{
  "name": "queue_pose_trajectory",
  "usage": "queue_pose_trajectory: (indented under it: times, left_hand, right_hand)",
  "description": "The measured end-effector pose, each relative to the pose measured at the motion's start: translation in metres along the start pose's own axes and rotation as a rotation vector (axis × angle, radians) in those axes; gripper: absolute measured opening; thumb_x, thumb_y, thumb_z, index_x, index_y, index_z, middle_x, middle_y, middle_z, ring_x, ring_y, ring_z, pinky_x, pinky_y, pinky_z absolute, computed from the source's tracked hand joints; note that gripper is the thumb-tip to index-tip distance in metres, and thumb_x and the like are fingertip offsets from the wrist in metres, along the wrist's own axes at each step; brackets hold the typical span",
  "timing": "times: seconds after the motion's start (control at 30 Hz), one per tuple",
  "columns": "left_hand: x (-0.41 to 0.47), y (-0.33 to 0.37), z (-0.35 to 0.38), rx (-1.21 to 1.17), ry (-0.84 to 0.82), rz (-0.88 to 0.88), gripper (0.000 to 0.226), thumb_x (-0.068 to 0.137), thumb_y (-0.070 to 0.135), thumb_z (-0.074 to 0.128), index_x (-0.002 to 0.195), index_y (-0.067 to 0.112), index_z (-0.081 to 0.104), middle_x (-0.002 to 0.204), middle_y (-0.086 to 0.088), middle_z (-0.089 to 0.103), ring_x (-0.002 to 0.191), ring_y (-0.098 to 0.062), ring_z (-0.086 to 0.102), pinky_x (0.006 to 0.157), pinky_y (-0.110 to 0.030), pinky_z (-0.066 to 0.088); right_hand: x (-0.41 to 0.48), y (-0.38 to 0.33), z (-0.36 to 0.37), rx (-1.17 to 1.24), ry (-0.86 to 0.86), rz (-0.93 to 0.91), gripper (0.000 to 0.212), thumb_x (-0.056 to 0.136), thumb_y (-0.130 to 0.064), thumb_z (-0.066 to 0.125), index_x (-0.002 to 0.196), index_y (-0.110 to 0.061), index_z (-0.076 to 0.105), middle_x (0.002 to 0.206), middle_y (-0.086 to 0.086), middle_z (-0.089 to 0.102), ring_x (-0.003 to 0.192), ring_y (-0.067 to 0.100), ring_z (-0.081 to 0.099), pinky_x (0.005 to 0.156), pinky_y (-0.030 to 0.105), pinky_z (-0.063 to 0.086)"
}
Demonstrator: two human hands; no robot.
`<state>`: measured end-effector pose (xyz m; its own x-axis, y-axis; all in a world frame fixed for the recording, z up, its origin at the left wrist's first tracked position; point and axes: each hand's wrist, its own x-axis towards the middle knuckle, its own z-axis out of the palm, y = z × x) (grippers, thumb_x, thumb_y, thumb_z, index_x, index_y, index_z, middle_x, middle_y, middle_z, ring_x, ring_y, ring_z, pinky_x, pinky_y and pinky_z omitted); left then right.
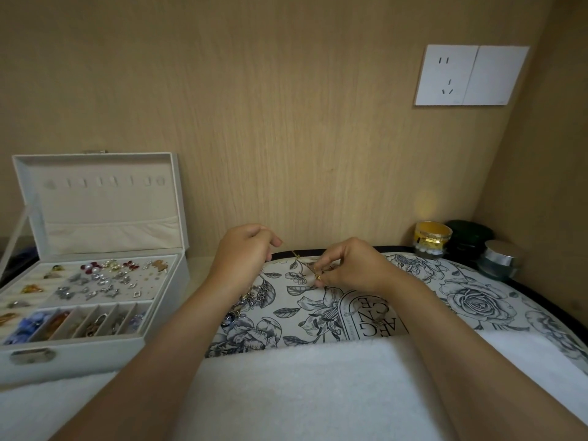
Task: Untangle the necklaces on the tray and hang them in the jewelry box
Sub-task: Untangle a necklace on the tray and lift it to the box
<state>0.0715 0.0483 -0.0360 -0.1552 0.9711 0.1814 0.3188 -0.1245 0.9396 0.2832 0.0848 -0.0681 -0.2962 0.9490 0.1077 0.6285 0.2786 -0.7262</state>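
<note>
Roughly early stage. Right hand (350, 270) pinches the gold necklace (316, 276) just above the floral tray (477, 300). Its fine chain runs up-left toward the left hand (245, 249), whose fingers are curled; can't tell if it grips the chain. Silver necklace tangle (253, 297) lies on the tray by the left wrist, not separated. Jewelry box (95, 345) sits open at left. Lid hooks (105, 183) are bare, so nothing is hung yet.

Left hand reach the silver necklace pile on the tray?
Probably yes. The pile lies uncovered on the tray beside the left wrist; the left hand sits just beyond it, the right hand, pinching a gold necklace, off to one side.
</note>
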Motion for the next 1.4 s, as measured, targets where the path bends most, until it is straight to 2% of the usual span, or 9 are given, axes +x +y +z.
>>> queue_pose_trajectory:
  times: [0.13, 0.23, 0.37, 0.57, 0.8, 1.0, 1.17, 1.27, 1.4]
  left_hand:
    - [-0.001, 0.004, 0.001, -0.089, -0.049, -0.037, 0.026, 0.088, 0.008, 0.052, 0.067, 0.008, 0.068, 0.054, -0.003, 0.055, 0.042, -0.018, 0.046, 0.041, -0.023, 0.032]
    - [-0.006, 0.012, 0.000, -0.194, -0.155, -0.010, 0.023, 0.093, 0.005, 0.052, 0.080, 0.001, 0.071, 0.057, -0.007, 0.056, 0.042, -0.018, 0.048, 0.039, -0.024, 0.034]
    - [-0.010, 0.017, 0.001, -0.156, -0.271, 0.042, 0.024, 0.097, 0.010, 0.053, 0.091, 0.004, 0.074, 0.062, -0.007, 0.061, 0.044, -0.018, 0.051, 0.038, -0.023, 0.033]
    - [-0.012, 0.020, 0.003, -0.023, -0.364, 0.113, 0.024, 0.101, 0.014, 0.050, 0.092, 0.010, 0.072, 0.063, -0.004, 0.066, 0.046, -0.020, 0.058, 0.039, -0.024, 0.039]
    - [-0.009, 0.016, 0.004, 0.042, -0.356, 0.138, 0.023, 0.104, 0.017, 0.043, 0.092, 0.010, 0.062, 0.064, -0.005, 0.067, 0.047, -0.025, 0.060, 0.039, -0.024, 0.040]
    - [-0.004, 0.007, 0.003, 0.009, -0.330, 0.100, 0.026, 0.105, 0.016, 0.039, 0.087, 0.009, 0.056, 0.065, -0.008, 0.067, 0.051, -0.028, 0.061, 0.042, -0.027, 0.045]
    - [0.002, -0.007, 0.008, 0.004, -0.250, 0.092, 0.031, 0.102, 0.015, 0.050, 0.077, 0.018, 0.067, 0.082, -0.002, 0.071, 0.084, -0.028, 0.072, 0.077, -0.043, 0.059]
    - [0.003, -0.008, 0.006, -0.086, -0.282, 0.032, 0.031, 0.102, 0.011, 0.048, 0.078, 0.013, 0.068, 0.079, -0.004, 0.070, 0.080, -0.023, 0.069, 0.081, -0.039, 0.058]
    - [-0.002, 0.002, 0.000, -0.354, -0.461, -0.061, 0.025, 0.103, 0.013, 0.043, 0.090, 0.005, 0.062, 0.069, -0.008, 0.057, 0.056, -0.019, 0.052, 0.054, -0.028, 0.044]
  right_hand:
    - [-0.002, -0.003, -0.004, -0.083, 0.007, 0.040, 0.037, 0.067, -0.032, 0.092, 0.102, -0.032, 0.079, 0.104, -0.022, 0.072, 0.105, -0.003, 0.063, 0.101, 0.025, 0.048]
    - [-0.003, -0.003, -0.007, -0.201, -0.032, 0.034, 0.008, 0.081, -0.022, 0.081, 0.087, -0.027, 0.081, 0.090, -0.018, 0.075, 0.090, -0.005, 0.066, 0.091, 0.023, 0.053]
    - [-0.004, -0.016, -0.009, -0.307, -0.042, 0.027, 0.024, 0.085, -0.008, 0.062, 0.081, -0.025, 0.079, 0.082, -0.016, 0.073, 0.083, -0.002, 0.065, 0.082, 0.021, 0.049]
    - [-0.006, -0.040, -0.005, 0.530, -0.158, -0.096, 0.035, 0.077, -0.019, 0.048, 0.100, -0.016, 0.074, 0.100, 0.009, 0.076, 0.101, 0.023, 0.071, 0.097, 0.038, 0.051]
    - [0.001, -0.030, -0.003, 0.568, -0.135, -0.098, 0.020, 0.090, -0.022, 0.070, 0.098, -0.004, 0.074, 0.066, 0.001, 0.057, 0.071, 0.020, 0.053, 0.083, 0.042, 0.045]
    - [-0.006, -0.034, -0.011, 0.867, -0.160, -0.028, 0.027, 0.087, -0.029, 0.057, 0.067, -0.014, 0.047, 0.061, 0.002, 0.046, 0.066, 0.021, 0.048, 0.087, 0.040, 0.045]
    - [-0.007, -0.037, -0.012, 1.071, -0.134, -0.046, 0.026, 0.099, -0.018, 0.042, 0.074, -0.011, 0.050, 0.054, 0.003, 0.041, 0.066, 0.026, 0.058, 0.081, 0.039, 0.055]
    - [-0.007, -0.043, -0.010, 1.011, -0.148, -0.011, 0.025, 0.103, -0.019, 0.040, 0.083, -0.011, 0.053, 0.051, -0.001, 0.034, 0.046, 0.017, 0.037, 0.054, 0.032, 0.047]
    - [-0.006, -0.050, -0.007, 0.621, -0.049, 0.006, 0.023, 0.104, -0.024, 0.048, 0.087, -0.015, 0.061, 0.059, -0.001, 0.042, 0.045, 0.011, 0.025, 0.046, 0.024, 0.016]
